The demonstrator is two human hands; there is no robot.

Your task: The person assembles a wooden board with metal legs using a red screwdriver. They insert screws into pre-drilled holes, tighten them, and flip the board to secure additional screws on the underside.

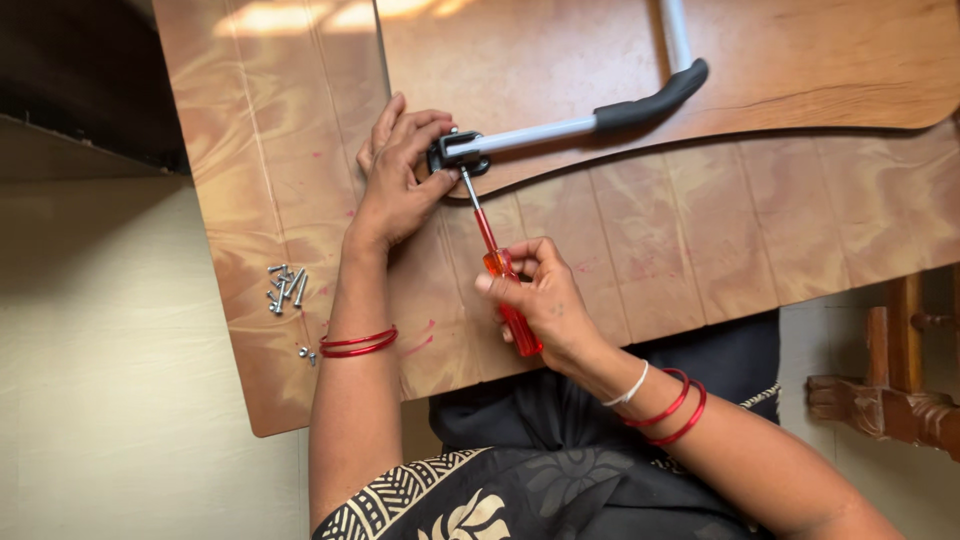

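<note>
Gripping the red-handled screwdriver [500,275] in my right hand [545,300], I had my fingers closed round its translucent handle, with the steel shaft running up and away from them to the black bracket [455,152]. My left hand [400,175] lay just beyond the tip, fingers curled over the bracket and pressing it against the wooden board [650,240]. From the bracket a grey metal tube [530,135] with a black grip [655,98] stretched off to the right of my left fingers. A small heap of loose screws [285,285] sat on the board well to the left of my left wrist.
</note>
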